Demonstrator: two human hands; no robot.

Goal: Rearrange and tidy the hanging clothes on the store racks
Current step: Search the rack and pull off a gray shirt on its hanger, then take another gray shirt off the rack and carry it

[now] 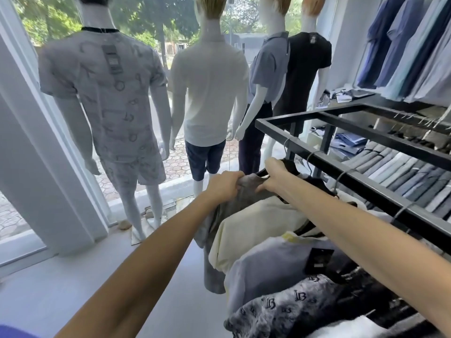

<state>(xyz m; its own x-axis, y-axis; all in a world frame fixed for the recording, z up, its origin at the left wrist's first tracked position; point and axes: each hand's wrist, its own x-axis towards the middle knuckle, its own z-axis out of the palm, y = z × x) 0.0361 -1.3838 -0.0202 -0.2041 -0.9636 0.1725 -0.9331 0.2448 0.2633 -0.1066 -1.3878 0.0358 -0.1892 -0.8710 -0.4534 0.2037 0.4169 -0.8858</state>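
Observation:
A black metal rack (346, 178) runs from the centre to the right edge, with shirts on hangers along it. The outermost one is a grey shirt (241, 203) on a black hanger (289, 167). My left hand (225, 185) grips the grey shirt's shoulder fabric. My right hand (274, 176) grips the same shirt at the hanger's neck. Behind it hang a cream shirt (253, 230), a pale lilac shirt (268, 267) with a black tag, and a grey monogram-print shirt (280, 311).
Several dressed mannequins (210, 89) stand at the shop window ahead. A white pillar (44, 172) rises at the left. Folded trousers (400, 174) line a shelf beyond the rack, and blue shirts (410, 42) hang on the right wall. Grey floor (73, 284) spreads at the lower left.

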